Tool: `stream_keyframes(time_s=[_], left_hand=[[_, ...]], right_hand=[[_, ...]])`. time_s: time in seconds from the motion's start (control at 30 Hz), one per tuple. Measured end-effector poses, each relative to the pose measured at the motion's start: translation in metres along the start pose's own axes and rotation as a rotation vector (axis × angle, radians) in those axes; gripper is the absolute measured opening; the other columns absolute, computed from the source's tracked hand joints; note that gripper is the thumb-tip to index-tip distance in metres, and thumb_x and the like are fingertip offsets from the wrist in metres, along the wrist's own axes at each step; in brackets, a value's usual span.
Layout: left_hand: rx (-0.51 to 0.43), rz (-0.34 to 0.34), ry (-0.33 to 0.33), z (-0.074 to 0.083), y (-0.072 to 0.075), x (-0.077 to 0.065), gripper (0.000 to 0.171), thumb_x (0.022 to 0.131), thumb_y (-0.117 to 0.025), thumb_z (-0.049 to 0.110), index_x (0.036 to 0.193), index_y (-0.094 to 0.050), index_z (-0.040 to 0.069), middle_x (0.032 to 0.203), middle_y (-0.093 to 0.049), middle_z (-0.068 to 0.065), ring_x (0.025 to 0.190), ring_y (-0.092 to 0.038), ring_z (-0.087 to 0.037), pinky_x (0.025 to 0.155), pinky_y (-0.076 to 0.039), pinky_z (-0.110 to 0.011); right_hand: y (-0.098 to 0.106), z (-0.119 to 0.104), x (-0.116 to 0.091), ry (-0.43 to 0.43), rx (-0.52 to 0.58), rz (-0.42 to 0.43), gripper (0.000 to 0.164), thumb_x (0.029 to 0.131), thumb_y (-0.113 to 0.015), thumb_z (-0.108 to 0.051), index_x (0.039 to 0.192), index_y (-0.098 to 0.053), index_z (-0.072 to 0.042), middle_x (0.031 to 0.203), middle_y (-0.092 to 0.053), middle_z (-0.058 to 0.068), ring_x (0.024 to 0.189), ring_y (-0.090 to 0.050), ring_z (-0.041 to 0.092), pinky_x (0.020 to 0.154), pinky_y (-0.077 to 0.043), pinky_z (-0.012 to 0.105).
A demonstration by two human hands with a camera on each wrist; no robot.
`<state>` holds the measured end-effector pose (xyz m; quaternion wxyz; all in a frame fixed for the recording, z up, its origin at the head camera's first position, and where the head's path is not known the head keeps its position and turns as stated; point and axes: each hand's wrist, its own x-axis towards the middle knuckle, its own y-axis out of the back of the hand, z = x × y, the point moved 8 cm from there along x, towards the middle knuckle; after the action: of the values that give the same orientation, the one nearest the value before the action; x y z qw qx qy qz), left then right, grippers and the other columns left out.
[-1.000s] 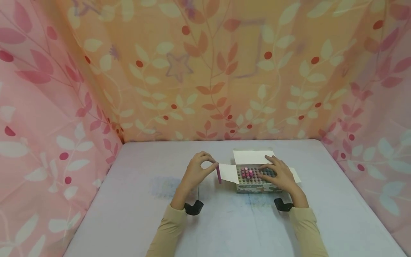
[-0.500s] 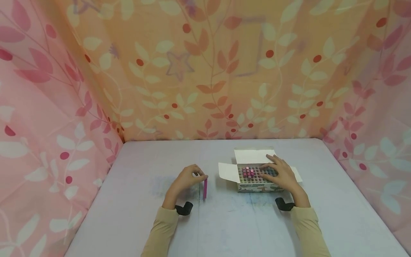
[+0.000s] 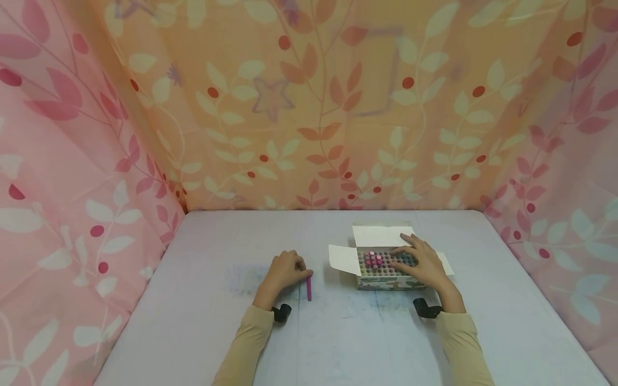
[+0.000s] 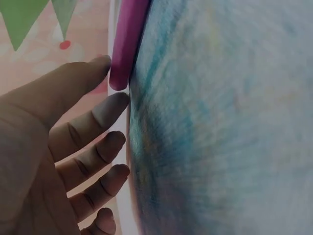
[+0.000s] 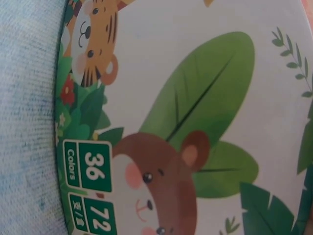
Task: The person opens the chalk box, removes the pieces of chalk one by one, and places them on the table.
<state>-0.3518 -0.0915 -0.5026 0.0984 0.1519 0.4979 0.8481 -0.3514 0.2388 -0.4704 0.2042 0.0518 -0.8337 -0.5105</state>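
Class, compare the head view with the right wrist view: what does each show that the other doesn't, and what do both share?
Only the head view: the left hand, the magenta stick beside it, the right hand over the box, an open white flap and the pink sticks inside.

Only the right wrist view: a striped orange animal face, a brown animal face and a readable green label, "36 Colors"; none can be made out in the head view.

Both: the box's printed outside and the pale, blue-tinged table.

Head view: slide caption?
Left hand at one end of a magenta stick, right hand at an open box of colored sticks.
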Motion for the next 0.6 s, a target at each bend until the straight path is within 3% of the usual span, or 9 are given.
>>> stream_keyframes(time_s=[0.17, 0.4, 0.6], left_hand=[[0.043, 0.011, -0.008, 0.001, -0.002, 0.003, 0.023, 0.075, -0.073, 0.041, 0.069, -0.065, 0.020, 0.072, -0.054, 0.002, 0.069, -0.046, -0.016, 0.064, -0.036, -0.037], [-0.018, 0.029, -0.015, 0.006, 0.004, 0.014, 0.024, 0.079, -0.070, 0.041, 0.085, -0.069, 0.018, 0.078, -0.060, 0.002, 0.070, -0.052, -0.013, 0.063, -0.040, -0.034], [-0.071, 0.037, -0.027, 0.020, 0.017, 0.025, 0.023, 0.084, -0.066, 0.039, 0.094, -0.069, 0.018, 0.087, -0.062, 0.000, 0.079, -0.055, -0.016, 0.069, -0.041, -0.034]], right_hand=[[0.000, 0.000, -0.001, 0.000, 0.007, 0.003, 0.034, 0.076, -0.073, -0.041, 0.103, -0.068, -0.021, 0.143, -0.037, 0.016, 0.134, -0.024, 0.042, 0.100, -0.019, 0.064], [-0.002, 0.002, -0.002, 0.003, 0.005, 0.007, 0.034, 0.076, -0.073, -0.041, 0.104, -0.067, -0.022, 0.143, -0.038, 0.015, 0.134, -0.025, 0.042, 0.100, -0.020, 0.064], [-0.003, 0.003, -0.001, 0.007, -0.014, 0.002, 0.036, 0.077, -0.071, -0.044, 0.105, -0.067, -0.022, 0.143, -0.037, 0.015, 0.134, -0.025, 0.042, 0.101, -0.020, 0.064]])
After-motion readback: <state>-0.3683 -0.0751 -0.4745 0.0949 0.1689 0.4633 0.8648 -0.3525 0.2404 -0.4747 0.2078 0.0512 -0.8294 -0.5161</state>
